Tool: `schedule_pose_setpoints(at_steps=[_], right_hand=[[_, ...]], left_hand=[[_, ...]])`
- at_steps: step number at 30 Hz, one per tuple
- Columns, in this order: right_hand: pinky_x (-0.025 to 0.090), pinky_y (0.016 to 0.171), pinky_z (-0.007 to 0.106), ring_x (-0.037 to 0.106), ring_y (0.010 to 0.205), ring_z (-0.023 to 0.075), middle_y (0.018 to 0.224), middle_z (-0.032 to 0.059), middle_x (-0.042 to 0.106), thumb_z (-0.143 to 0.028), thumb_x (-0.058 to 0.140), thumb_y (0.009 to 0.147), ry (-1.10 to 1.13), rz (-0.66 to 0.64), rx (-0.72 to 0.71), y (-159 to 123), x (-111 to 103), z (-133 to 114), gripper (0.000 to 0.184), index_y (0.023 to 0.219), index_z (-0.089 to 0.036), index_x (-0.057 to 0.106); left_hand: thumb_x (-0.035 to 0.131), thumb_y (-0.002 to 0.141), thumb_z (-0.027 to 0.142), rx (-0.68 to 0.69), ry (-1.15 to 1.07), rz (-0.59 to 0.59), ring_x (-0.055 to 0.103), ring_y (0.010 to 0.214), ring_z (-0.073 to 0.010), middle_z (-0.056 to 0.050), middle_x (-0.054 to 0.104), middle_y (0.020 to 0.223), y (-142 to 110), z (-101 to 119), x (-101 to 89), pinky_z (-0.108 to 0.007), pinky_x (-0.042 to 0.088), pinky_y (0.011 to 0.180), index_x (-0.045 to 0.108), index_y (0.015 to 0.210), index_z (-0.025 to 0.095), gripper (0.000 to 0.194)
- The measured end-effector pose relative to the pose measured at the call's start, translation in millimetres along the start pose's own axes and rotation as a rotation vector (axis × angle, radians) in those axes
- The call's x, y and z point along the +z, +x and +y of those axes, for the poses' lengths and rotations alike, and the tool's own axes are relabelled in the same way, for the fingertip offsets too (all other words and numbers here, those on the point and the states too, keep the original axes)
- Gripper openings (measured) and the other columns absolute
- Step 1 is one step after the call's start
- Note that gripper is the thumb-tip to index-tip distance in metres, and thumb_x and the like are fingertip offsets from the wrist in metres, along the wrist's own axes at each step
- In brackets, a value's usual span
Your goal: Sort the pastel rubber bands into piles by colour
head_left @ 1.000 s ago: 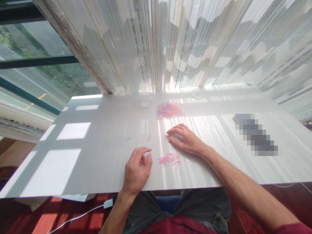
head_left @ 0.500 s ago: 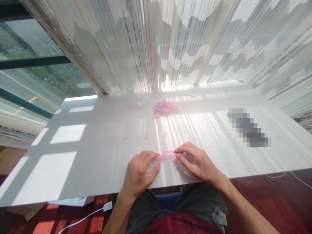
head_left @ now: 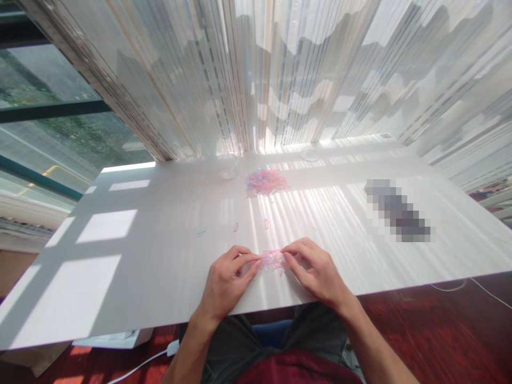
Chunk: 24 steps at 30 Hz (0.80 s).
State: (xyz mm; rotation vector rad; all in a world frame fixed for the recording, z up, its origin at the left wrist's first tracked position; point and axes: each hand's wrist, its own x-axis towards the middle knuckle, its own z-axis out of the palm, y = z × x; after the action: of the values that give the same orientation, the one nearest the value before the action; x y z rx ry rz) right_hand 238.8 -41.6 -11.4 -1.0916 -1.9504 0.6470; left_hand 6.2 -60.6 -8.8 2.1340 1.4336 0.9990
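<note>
A small heap of pink and pale paper clips (head_left: 272, 260) lies near the front edge of the white table, between my two hands. At its left side my left hand (head_left: 227, 277) has thumb and index finger pinched together on clips. From the right, my right hand (head_left: 314, 269) pinches at the heap in the same way. Which clips each hand holds is too small to make out. Beyond the hands lie three single clips: a green one (head_left: 202, 232), a purple one (head_left: 236, 227) and a pink one (head_left: 266, 224).
Farther back sits a larger pile of pastel paper clips (head_left: 266, 182). A clear round container (head_left: 229, 166) stands left of it, and a clear round lid (head_left: 310, 154) lies behind to the right. A blurred-out dark object (head_left: 398, 208) rests on the right. Striped curtains (head_left: 224, 80) hang behind.
The view has shifted slightly. My left thumb and index finger have drawn closer together at the heap. The right hand stays at the heap's right side.
</note>
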Motion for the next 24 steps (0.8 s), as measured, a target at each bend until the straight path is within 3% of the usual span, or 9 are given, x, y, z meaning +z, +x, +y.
schedule_pose_setpoints(at_steps=[10,13,18,24], right_hand=[[0.054,0.077,0.033,0.066,0.086,0.019,0.091,0.0045,0.069,-0.019,0.059,0.099,0.002,0.028,-0.001,-1,1,-2,0.01,0.098,-0.022,0.069],[0.055,0.082,0.036,0.064,0.092,0.0207,0.096,0.0062,0.068,-0.019,0.061,0.097,-0.009,0.033,-0.063,0,8,-5,0.01,0.104,-0.022,0.069],[0.055,0.085,0.043,0.06,0.096,0.0249,0.104,0.0095,0.066,-0.019,0.066,0.094,-0.134,-0.068,-0.156,5,24,-8,0.014,0.107,-0.021,0.07],[0.054,0.086,0.042,0.06,0.095,0.0243,0.101,0.0087,0.067,-0.019,0.067,0.094,-0.14,-0.059,-0.176,8,31,-8,0.008,0.101,-0.02,0.069]], left_hand=[[0.067,0.096,0.025,-0.101,-0.152,0.054,0.056,0.063,-0.0095,0.0,0.073,0.091,-5,-3,-1.9,-0.021,0.05,0.066,0.075,0.096,0.022,0.008],[0.067,0.096,0.025,-0.132,-0.155,0.055,0.055,0.062,-0.0092,0.001,0.074,0.087,-5,-3,-1.9,-0.02,0.05,0.064,0.075,0.095,0.023,0.009],[0.066,0.096,0.026,-0.144,-0.141,0.064,0.061,0.063,-0.0101,0.0,0.077,0.088,-6,-2,-1.6,-0.021,0.051,0.064,0.077,0.096,0.022,0.012],[0.067,0.095,0.027,-0.152,-0.135,0.094,0.061,0.06,-0.0104,-0.001,0.079,0.087,-9,-5,0.2,-0.022,0.052,0.064,0.078,0.096,0.022,0.013]])
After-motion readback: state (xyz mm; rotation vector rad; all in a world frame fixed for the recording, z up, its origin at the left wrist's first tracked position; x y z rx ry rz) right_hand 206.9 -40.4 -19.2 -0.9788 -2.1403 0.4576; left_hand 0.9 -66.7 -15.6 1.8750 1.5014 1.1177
